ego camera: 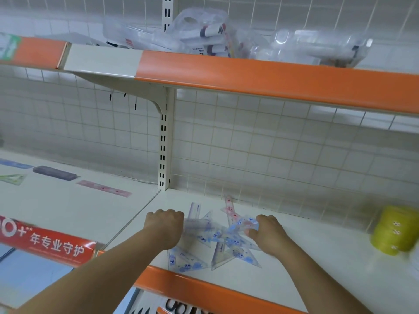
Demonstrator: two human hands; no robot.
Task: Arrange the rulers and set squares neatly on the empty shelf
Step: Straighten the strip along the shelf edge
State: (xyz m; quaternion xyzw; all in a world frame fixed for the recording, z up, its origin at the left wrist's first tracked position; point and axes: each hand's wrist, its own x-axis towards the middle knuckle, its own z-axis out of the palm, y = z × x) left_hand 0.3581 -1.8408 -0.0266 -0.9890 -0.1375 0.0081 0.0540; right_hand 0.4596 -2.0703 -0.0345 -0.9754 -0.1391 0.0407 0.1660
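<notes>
Well left of the left hand, in the next bay: flat pink plastic ruler (104, 188), lying alone.
Left hand (166, 227): knuckles up, fingers curled down at the left edge of the heap of clear blue-printed plastic set squares and rulers (217, 241). Fingertips are hidden, so I can't tell if it grips a piece or just pins it.
Heap sits between the two hands on the white shelf (317, 264), pieces overlapping at all angles.
Right hand (269, 234): fingers and thumb closed on a corner of one clear set square (246, 224) at the heap's right edge.
Well right of that hand: yellow rolls (394, 230), blurred.
Step, my read: sorting just starting, nothing aligned yet.
Next: pull that square free without dragging its neighbours, then lay it flat on bare shelf right of the hand, edge parallel to the front lip. Left hand holds the heap down.
</notes>
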